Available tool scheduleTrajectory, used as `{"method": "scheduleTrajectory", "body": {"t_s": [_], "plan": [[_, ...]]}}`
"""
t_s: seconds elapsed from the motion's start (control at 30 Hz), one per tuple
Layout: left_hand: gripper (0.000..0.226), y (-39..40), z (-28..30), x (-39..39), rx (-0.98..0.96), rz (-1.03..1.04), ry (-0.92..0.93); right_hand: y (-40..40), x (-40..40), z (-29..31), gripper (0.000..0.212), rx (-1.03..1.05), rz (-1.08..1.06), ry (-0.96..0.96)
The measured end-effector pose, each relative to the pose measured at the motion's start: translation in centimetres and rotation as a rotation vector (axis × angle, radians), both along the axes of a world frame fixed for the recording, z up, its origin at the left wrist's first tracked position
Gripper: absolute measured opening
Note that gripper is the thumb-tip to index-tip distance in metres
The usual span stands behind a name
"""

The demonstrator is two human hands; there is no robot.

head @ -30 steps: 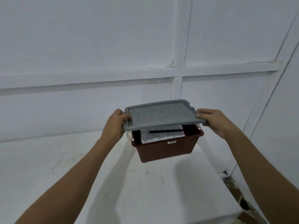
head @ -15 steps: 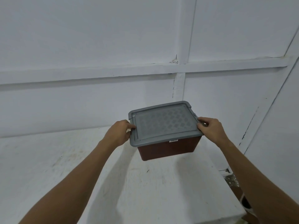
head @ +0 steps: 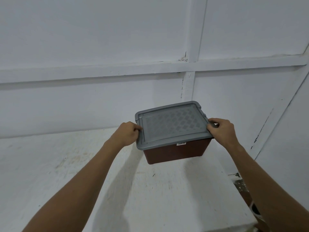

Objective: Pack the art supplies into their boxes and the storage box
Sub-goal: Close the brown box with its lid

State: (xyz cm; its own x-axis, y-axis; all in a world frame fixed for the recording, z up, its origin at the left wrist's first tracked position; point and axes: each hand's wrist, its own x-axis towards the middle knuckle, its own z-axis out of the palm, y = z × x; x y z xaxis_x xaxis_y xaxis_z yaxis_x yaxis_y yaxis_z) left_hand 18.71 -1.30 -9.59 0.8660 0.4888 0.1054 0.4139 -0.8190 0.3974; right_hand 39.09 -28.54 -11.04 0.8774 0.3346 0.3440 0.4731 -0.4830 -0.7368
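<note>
A dark red storage box point(head: 177, 152) stands on the white table point(head: 150, 198) near the back right corner. A grey patterned lid point(head: 172, 123) lies flat on top of it and hides what is inside. My left hand point(head: 127, 133) grips the lid's left edge with curled fingers. My right hand point(head: 220, 128) grips the lid's right edge at its latch. No loose art supplies are in sight.
White panelled walls point(head: 100, 47) rise right behind the box and along the right side. The table's right edge point(head: 240, 195) drops to a floor gap where a shoe point(head: 255, 210) shows.
The lid was tilted above the open box, showing white items and a black stick inside. Both hands brought it down, and it now sits flat on the box.
</note>
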Motion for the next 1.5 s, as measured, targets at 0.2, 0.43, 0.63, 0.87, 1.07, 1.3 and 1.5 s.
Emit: {"method": "scheduleTrajectory", "body": {"t_s": [0.2, 0.43, 0.63, 0.87, 1.07, 1.3, 1.5], "plan": [[0.029, -0.9, -0.5, 0.6, -0.049, 0.072, -0.021, -0.2, 1.2, 1.1, 0.037, -0.245, 0.061, 0.032], [0.041, -1.5, -0.9, 1.1, -0.114, 0.166, -0.055, 0.1, 3.1, 1.3, 0.024, -0.006, -0.003, 0.171], [0.027, -1.2, -1.3, 1.6, -0.123, 0.2, -0.064, 1.4, 4.1, 1.5, 0.025, -0.024, 0.11, 0.495], [0.058, -1.1, -2.2, 1.7, -0.431, 0.403, -0.158, 1.6, 4.3, 0.6, 0.031, 0.013, 0.096, 0.491], [0.04, -1.0, -2.6, 1.6, -0.81, 0.505, -0.257, 2.5, 4.4, 0.5, 0.029, -0.073, 0.091, 0.52], [0.037, -1.4, -2.6, 2.0, -0.448, 0.5, -0.313, 3.1, 3.8, 0.1, 0.031, -0.204, 0.001, 0.209], [0.032, -2.7, -2.6, 2.9, -0.161, 0.405, -0.283, 3.0, 3.0, 0.2, 0.03, -0.29, 0.038, 0.052]]}}
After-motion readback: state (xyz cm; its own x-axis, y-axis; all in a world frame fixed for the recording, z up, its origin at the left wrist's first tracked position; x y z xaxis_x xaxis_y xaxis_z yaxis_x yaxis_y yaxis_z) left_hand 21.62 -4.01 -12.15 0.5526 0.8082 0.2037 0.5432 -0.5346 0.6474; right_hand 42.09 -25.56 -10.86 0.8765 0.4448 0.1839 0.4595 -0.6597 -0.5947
